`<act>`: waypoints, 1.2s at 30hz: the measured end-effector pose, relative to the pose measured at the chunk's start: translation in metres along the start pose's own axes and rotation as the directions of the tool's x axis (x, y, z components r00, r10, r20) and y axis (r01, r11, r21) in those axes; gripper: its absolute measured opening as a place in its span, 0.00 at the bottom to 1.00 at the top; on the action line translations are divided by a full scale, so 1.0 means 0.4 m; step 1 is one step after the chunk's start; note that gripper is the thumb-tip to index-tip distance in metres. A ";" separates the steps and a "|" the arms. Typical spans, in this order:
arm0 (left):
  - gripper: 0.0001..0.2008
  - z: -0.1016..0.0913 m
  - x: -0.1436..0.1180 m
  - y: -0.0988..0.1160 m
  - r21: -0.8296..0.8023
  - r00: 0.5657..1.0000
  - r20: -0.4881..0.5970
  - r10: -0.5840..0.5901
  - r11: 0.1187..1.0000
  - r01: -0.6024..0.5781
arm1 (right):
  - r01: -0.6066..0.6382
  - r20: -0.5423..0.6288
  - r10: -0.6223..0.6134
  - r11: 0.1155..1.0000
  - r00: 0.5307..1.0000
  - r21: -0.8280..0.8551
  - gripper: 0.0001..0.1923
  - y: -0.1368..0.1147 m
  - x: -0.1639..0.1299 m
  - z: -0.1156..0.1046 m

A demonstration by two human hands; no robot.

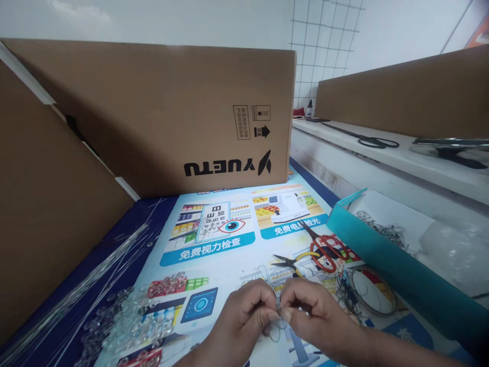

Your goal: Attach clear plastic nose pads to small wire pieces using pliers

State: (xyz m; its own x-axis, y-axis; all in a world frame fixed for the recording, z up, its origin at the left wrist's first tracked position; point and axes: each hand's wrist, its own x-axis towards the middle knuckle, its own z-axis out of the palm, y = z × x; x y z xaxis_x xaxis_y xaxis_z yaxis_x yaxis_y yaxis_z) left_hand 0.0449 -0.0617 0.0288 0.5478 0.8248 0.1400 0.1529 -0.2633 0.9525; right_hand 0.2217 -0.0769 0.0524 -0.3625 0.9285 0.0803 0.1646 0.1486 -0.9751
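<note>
Near the bottom middle, my left hand [250, 318] and my right hand [315, 313] meet, both closed in a pinch with thumbs and fingertips almost touching. Between them runs a thin wire [275, 339], whose loops hang below the fingers and curl up behind the knuckles. What exactly lies at the fingertips is too small to make out. Just beyond the hands are pliers [292, 263] with yellow handles and, to their right, scissors [324, 250] with red-orange handles. Many clear beads [137, 316] are spread left of my left hand.
Long thin strands [103, 270] lie along the left side. A round wire coil [373, 290] rests beside a teal box [385, 252] holding tangled wire [382, 229] and a plastic bag [451, 250]. A cardboard box [171, 117] stands behind; black scissors [367, 138] lie on the ledge.
</note>
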 end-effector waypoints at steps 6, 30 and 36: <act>0.09 0.009 0.001 0.009 -0.033 0.999 -0.037 0.012 0.999 -0.013 | -0.231 0.155 0.196 0.938 0.968 0.259 0.05 0.044 0.000 0.033; 0.16 0.000 0.014 0.080 0.259 0.821 0.562 -0.102 0.964 -0.058 | -0.202 0.001 0.208 0.950 0.978 0.240 0.07 0.080 0.011 0.028; 0.14 0.003 0.009 0.066 0.222 0.856 0.511 -0.077 0.974 -0.045 | -0.154 -0.047 0.164 0.975 0.985 0.159 0.04 0.088 -0.002 0.035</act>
State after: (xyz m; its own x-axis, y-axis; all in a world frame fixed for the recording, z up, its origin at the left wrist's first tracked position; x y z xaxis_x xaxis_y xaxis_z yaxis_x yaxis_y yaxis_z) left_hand 0.0520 -0.0664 0.0541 0.8776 0.4706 -0.0918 0.3071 -0.4046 0.8614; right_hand 0.2148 -0.0773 0.0150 -0.2869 0.9554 -0.0707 0.0707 -0.0525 -0.9961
